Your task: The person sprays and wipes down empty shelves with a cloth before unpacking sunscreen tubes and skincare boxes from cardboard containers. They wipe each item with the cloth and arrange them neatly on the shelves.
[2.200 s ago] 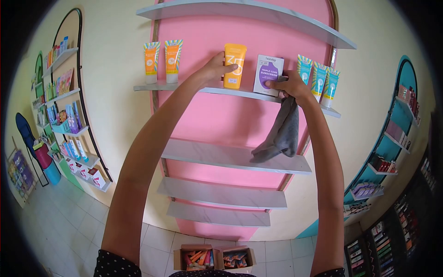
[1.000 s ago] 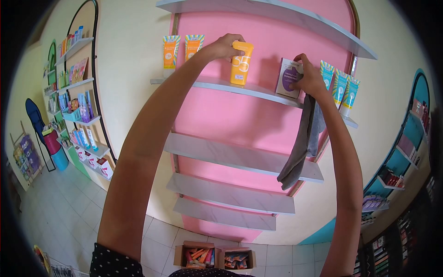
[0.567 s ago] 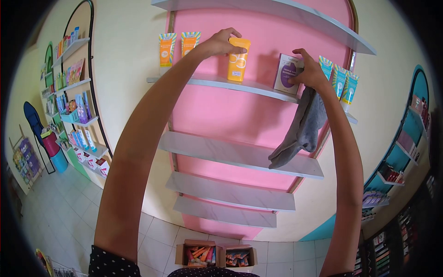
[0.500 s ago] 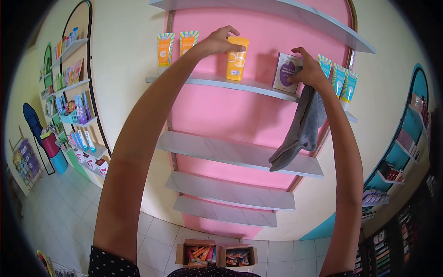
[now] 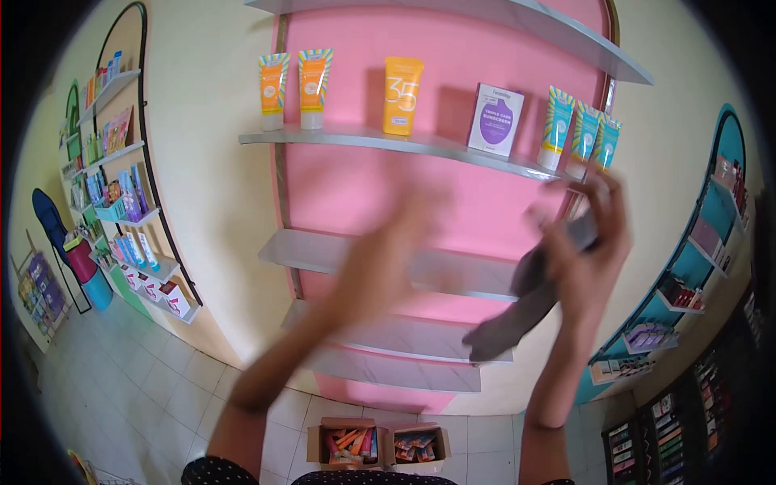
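Observation:
My left hand, smeared by motion, is in front of the pink wall below the upper shelf; its fingers cannot be made out well. A grey cloth hangs from my right hand, whose fingers curl around its upper end. On the shelf above them stand a yellow tube marked 35 and a white and purple sunscreen box. Orange striped tubes are at its left end, and teal striped tubes at its right, close above my right hand.
Lower grey shelves run along the pink wall. On the floor sit an open carton of colourful tubes and a second carton. Stocked shelves line the left wall and the right. A dark rack stands lower right.
Both hands have left the upper shelf and dropped lower. My left hand has let go of the yellow tube; my right hand is away from the sunscreen box and still carries the grey cloth.

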{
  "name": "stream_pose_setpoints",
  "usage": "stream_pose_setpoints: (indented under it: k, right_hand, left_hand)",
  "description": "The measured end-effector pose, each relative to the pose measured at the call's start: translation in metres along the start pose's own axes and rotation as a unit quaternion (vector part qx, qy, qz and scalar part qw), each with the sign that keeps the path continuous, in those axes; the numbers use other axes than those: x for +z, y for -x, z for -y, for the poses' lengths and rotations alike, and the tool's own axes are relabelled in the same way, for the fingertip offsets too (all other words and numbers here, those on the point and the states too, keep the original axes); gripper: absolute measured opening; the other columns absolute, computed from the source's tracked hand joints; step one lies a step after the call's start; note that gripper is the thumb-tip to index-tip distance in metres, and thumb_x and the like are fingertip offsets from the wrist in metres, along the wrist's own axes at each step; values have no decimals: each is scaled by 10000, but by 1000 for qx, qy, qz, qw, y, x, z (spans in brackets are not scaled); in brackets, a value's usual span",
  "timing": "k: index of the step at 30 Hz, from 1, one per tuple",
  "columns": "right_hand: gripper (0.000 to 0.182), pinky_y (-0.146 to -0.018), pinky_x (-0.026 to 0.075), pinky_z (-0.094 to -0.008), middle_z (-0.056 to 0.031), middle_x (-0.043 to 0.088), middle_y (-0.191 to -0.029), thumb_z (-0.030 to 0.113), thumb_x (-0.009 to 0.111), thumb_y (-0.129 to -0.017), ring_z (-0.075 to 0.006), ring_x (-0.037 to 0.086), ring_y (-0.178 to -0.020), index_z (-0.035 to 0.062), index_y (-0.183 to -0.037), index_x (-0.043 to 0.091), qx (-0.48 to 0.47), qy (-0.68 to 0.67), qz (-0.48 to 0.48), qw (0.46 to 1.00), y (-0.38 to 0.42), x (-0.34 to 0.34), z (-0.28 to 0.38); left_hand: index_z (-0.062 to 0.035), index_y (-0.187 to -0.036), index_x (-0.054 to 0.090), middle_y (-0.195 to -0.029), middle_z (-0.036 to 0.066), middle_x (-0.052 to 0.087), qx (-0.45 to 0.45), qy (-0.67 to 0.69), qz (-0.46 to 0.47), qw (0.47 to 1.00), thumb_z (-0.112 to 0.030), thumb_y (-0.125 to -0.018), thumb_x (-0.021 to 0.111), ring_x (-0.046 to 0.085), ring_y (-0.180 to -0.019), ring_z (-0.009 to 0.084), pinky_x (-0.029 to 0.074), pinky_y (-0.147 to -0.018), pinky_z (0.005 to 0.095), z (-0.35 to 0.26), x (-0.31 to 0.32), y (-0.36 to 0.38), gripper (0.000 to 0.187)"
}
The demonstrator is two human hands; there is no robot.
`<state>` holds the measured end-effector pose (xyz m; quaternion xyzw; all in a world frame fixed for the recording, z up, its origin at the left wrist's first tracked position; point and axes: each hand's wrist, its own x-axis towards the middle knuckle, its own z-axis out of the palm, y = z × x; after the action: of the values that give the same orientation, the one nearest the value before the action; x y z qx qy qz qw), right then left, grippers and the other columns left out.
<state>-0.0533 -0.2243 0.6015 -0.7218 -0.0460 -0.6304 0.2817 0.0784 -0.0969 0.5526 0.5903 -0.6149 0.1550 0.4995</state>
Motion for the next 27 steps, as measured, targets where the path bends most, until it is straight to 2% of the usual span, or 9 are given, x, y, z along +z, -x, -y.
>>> stream_pose_setpoints:
  k: [5, 9, 11, 14, 17, 19, 23, 25, 27]
  right_hand:
    - [367, -596, 421, -221, -65, 539, -886, 84, 709, -586, -116, 524, -737, 19, -882, 503, 137, -148, 131, 971, 97, 37, -20]
    - [427, -767, 418, -312, -150, 449, -1135, 99, 655, -642, -229, 470, -1006, 51, -1034, 491, 94, 10, 227, 969, 162, 42, -48]
    - [375, -779, 414, -310, -145, 487, -1101, 58, 609, -656, -216, 480, -998, 50, -1021, 520, 273, -196, 196, 921, 184, 44, -51]
    - [300, -701, 442, -301, -121, 572, -911, 18, 565, -653, -172, 546, -833, 40, -951, 564, 264, -82, 181, 944, 189, 25, -83]
    - [153, -436, 354, -232, -16, 526, -634, 44, 499, -742, -64, 428, -502, -26, -864, 559, 365, 12, -24, 931, 114, -30, -136]
    - [209, -496, 364, -245, -46, 553, -693, 94, 468, -788, -93, 462, -550, -5, -955, 547, 108, 166, -6, 980, 81, -34, -175]
    - [259, -602, 403, -293, -104, 584, -835, 67, 457, -776, -196, 534, -659, 28, -1022, 529, 220, 326, 242, 887, 92, -9, -204]
    - [304, -721, 400, -358, -146, 559, -954, 36, 450, -750, -297, 536, -817, 44, -1046, 517, 0, 293, 257, 921, 110, 18, -193]
    - [337, -806, 366, -384, -130, 553, -990, 36, 444, -734, -308, 504, -931, 59, -1063, 508, 45, 257, 291, 920, 116, 51, -178]
  left_hand:
    - [5, -992, 404, -678, 93, 547, -200, 302, 178, 915, -237, -762, 549, 571, -582, 182, 463, -548, 274, 11, 89, 88, 364]
    - [-14, -1083, 385, -888, 121, 528, -363, 458, -37, 811, -157, -781, 492, 565, -766, 173, 488, -604, 277, 45, 90, 130, 350]
    - [-35, -1158, 338, -966, 122, 499, -378, 476, 3, 794, -140, -801, 457, 536, -873, 175, 485, -652, 290, 38, 82, 132, 390]
    - [-70, -1205, 297, -1032, 141, 501, -426, 610, 12, 668, -101, -810, 437, 508, -950, 210, 423, -815, 337, 25, 81, 141, 421]
    - [-73, -1210, 285, -1048, 150, 495, -405, 441, 32, 800, -104, -814, 428, 498, -967, 217, 408, -825, 322, 17, 63, 168, 422]
    - [-69, -1198, 299, -1070, 140, 488, -425, 454, 5, 783, -127, -807, 441, 489, -978, 207, 407, -812, 298, 37, 65, 206, 419]
    - [-61, -1147, 361, -1013, 96, 530, -549, 394, -65, 734, -175, -782, 500, 512, -916, 167, 401, -783, 284, 52, 50, 273, 407]
    - [-57, -1130, 372, -1004, 85, 541, -586, 346, -81, 729, -220, -767, 515, 523, -898, 159, 408, -755, 269, 55, 43, 302, 423]
    - [-66, -1110, 397, -971, 70, 560, -651, 338, -133, 667, -250, -744, 539, 532, -866, 142, 406, -735, 271, 53, 38, 333, 433]
